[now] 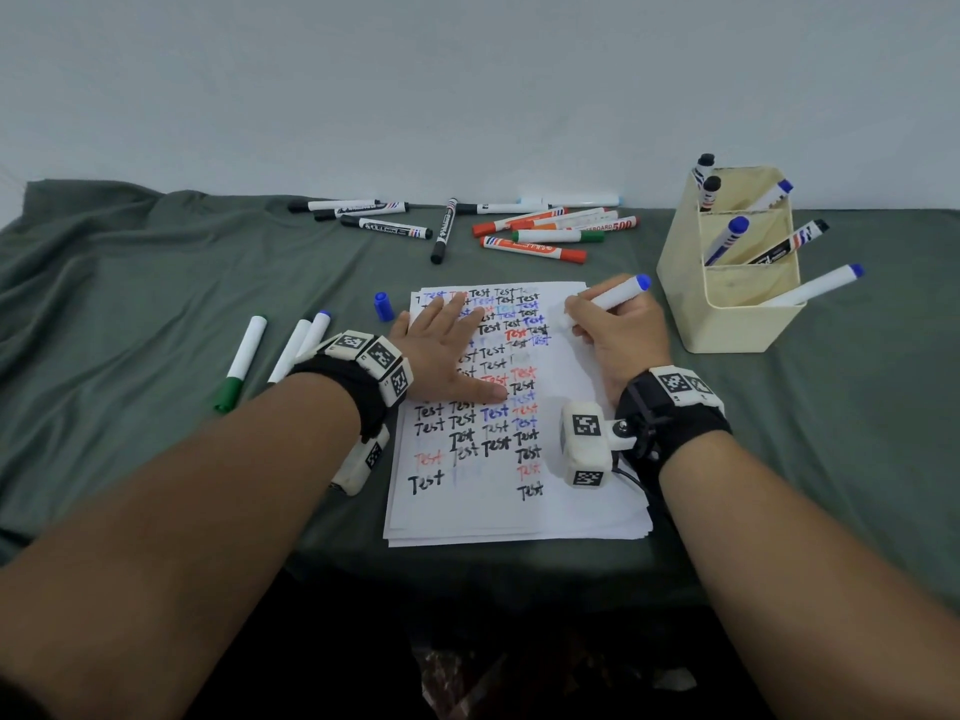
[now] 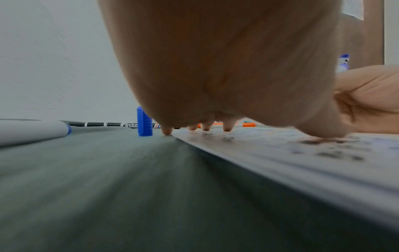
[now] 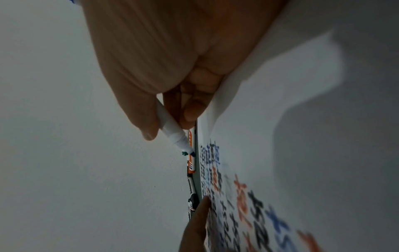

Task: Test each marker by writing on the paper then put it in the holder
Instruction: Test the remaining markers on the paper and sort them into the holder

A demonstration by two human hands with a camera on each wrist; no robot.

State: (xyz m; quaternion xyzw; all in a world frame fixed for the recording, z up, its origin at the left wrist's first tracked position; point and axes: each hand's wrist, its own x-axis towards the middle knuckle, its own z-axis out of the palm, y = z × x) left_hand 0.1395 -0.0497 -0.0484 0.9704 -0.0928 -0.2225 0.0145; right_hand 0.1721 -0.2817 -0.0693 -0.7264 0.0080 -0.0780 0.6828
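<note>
My right hand point(image 1: 618, 330) grips an uncapped white marker with a blue end point(image 1: 621, 292) in a writing hold, its tip point(image 3: 191, 153) down at the upper right of the paper point(image 1: 571, 511). The sheet is covered with "Test" in black, blue and red. My left hand point(image 1: 441, 350) lies flat on the paper's upper left, fingers spread, pressing it down point(image 2: 226, 129). The marker's blue cap point(image 1: 383, 306) stands on the cloth just left of the paper. The cream holder point(image 1: 737, 324) stands right of the paper with several markers in it.
A row of loose black, orange, green and white markers point(image 1: 530, 247) lies along the back of the green cloth point(image 1: 156, 283). Three white markers, one with a green cap point(image 1: 240, 363), lie left of my left wrist. A grey wall rises behind.
</note>
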